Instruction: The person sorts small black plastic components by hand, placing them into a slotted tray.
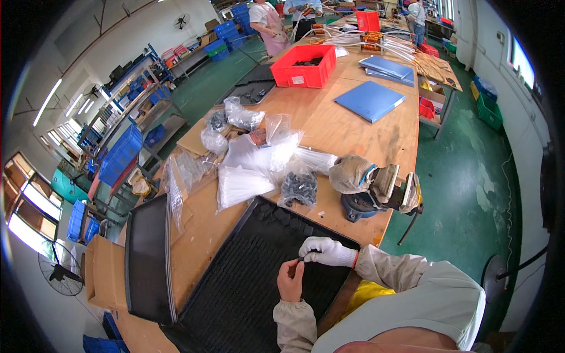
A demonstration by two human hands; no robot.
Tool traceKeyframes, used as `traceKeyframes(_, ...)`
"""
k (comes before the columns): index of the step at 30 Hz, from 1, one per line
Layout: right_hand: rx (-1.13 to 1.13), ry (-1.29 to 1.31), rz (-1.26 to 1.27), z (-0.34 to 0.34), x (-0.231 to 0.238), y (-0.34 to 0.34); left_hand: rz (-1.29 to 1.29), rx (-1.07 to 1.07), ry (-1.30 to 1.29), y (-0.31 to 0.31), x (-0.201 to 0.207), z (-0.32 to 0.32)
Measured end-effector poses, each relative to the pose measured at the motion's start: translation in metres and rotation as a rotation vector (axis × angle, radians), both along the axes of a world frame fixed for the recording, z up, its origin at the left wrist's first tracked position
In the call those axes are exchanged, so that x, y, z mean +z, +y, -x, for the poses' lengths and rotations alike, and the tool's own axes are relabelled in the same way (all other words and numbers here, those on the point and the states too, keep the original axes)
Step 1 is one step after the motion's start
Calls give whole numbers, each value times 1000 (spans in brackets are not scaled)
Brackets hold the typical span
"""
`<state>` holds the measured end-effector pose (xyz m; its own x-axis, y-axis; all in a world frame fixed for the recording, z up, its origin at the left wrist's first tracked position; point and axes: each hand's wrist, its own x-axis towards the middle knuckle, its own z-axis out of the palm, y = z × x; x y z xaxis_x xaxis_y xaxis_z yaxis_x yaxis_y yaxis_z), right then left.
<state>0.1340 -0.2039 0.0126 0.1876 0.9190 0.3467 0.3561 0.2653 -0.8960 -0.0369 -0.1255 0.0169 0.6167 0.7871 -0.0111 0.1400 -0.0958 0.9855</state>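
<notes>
A small black part (301, 259) sits between my two hands, over a big black tray (204, 286). My left hand (290, 282) is bare, its thumb and fingertips pinched on the part. The right hand (329, 252) wears a white knit glove, and its closed fingers meet the same part from the other side. Rows of small black pieces (247, 267) fill much of the tray beneath, with looser ones heaped toward its far end. The part's exact shape is too small to make out.
A bench vise (376, 188) with cloth-wrapped jaws stands at the table's right edge. Beyond the tray lie a bag of black parts (298, 187) and white cable ties (242, 185). An upright black tray (148, 259) is at left; a red bin (304, 66) and blue folders (371, 101) are farther off.
</notes>
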Motion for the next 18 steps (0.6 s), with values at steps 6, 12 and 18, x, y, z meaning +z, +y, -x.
traceKeyframes(6, -18, -56, 8, 1, 4, -7, -42, -9, 8, -3, -2, 0)
traceKeyframes(12, -194, -241, -99, -11, 28, -32, -105, -34, -7, -9, 1, -3)
traceKeyframes(18, -343, -334, -82, -26, 10, -56, -235, -48, 11, -3, 1, -7)
